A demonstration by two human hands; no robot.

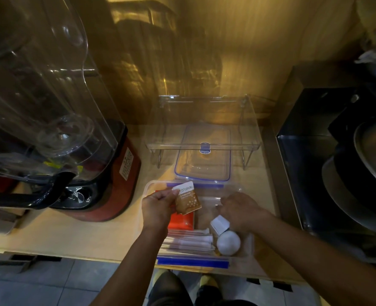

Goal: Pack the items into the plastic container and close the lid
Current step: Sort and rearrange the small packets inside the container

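A clear plastic container (246,246) with blue clips stands open at the counter's front edge. My left hand (158,206) pinches a small brown sachet (188,200) with a white top above the container's left side. My right hand (240,209) reaches into the container's right part, fingers curled; whether it holds anything is hidden. Inside lie an orange packet (182,221), a bundle of white wrapped sticks (189,240), a small white cup (220,224) and a white ball (228,242). The clear lid (204,164) with a blue rim lies flat behind the container.
A blender with a red base (116,184) and clear jar stands at the left. A clear acrylic shelf (202,124) on metal legs spans over the lid. Dark cookware and a black box (328,164) crowd the right. The counter edge (72,255) runs close to me.
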